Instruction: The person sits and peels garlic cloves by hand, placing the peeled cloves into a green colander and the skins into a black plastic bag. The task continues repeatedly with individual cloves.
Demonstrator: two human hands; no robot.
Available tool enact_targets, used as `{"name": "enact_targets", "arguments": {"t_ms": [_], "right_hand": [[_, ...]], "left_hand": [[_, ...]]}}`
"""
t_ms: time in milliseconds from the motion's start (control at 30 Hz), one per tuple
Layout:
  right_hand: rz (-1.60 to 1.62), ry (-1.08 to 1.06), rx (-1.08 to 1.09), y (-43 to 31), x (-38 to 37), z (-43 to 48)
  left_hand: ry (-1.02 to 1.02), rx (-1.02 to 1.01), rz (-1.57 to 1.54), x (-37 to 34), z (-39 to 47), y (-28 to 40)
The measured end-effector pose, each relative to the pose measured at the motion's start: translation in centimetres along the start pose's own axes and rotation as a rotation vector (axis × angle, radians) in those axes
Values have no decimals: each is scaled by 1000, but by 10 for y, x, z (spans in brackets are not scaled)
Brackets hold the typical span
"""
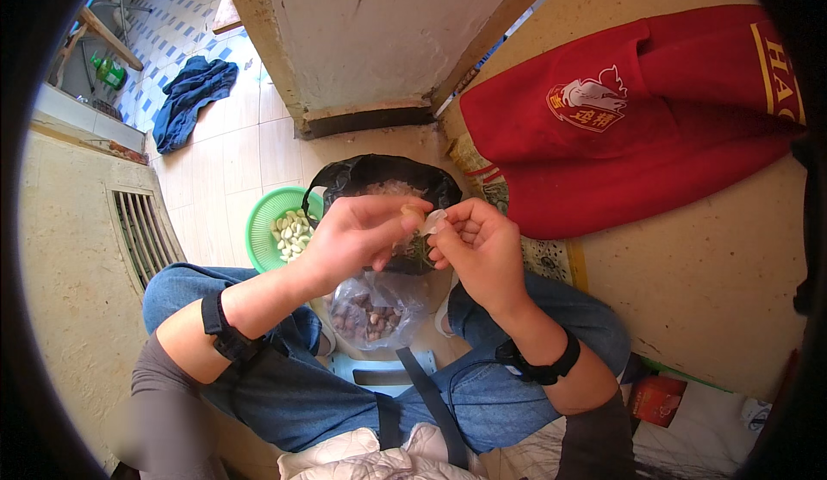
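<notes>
My left hand (pixel 362 228) pinches a small yellowish garlic clove (pixel 411 211) between thumb and forefinger. A pale, papery piece of garlic skin (pixel 435 221) is gripped by the fingertips of my right hand (pixel 483 242), close beside the clove. Both hands hover over a black plastic bag (pixel 362 168) that holds loose garlic skins (pixel 394 188) and some green scraps. Left of it, peeled white cloves (pixel 292 234) lie in a green plastic basket (pixel 258 221), partly hidden by my left wrist. Below my hands, a clear plastic bag (pixel 407 325) contains several brownish-purple unpeeled cloves (pixel 371 320).
A light-blue plastic stool (pixel 345 367) stands between my legs. To the right, a red apron (pixel 581 176) with printing hangs over a tan panel (pixel 698 273). Dark blue cloth (pixel 194 102) lies on the tiled floor. A white wall end (pixel 362 40) rises ahead.
</notes>
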State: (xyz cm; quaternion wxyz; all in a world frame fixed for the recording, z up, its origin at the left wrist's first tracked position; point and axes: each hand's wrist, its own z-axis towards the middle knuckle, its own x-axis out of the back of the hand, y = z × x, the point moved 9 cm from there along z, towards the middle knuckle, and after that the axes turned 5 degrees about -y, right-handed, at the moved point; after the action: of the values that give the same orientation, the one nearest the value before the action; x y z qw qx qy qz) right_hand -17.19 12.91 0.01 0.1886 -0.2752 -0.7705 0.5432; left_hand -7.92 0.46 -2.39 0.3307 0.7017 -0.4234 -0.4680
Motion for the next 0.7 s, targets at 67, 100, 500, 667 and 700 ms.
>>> {"name": "enact_targets", "arguments": {"t_ms": [67,100,500,667,700], "right_hand": [[3,33,-8,-1,5,1],[42,42,-17,-1,7,2],[-213,-62,198,-12,-9,-1],[-226,-32,200,-19,-6,-2],[-289,-30,246,-25,-7,-3]], "left_hand": [[-10,11,-56,0,0,-2],[-13,11,-80,1,0,-2],[-52,49,-154,-1,1,-11],[-96,57,-144,-2,1,-13],[-112,64,-145,-3,1,-14]]}}
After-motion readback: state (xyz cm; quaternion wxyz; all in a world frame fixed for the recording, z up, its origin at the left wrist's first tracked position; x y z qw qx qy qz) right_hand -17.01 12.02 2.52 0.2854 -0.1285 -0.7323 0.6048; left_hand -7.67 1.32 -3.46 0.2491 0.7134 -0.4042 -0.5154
